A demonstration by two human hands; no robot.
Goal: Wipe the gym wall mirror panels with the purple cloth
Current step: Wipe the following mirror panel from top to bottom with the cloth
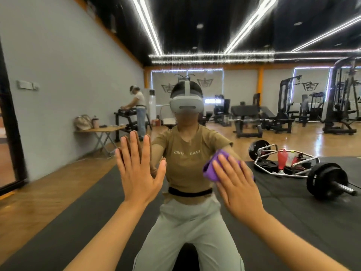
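Mirror wipe, two hands on the glass, cloth under the right palm.

Nearest: left hand, fingers straight and together, flat against the mirror panel, holding nothing, likely as a brace. Right hand, fingers spread and straight, presses the purple cloth onto the glass; the cloth is bunched and shows past the fingertips, so the palm seems to drive the wipe rather than a pinch. Behind, in reflection: the person crouched on a black floor mat, which puts the lower glass in reach. Farther right, a loaded barbell frame on the mat. Farther left, a folding bench with bags, and a second person at a rack. Farthest: weight machines.
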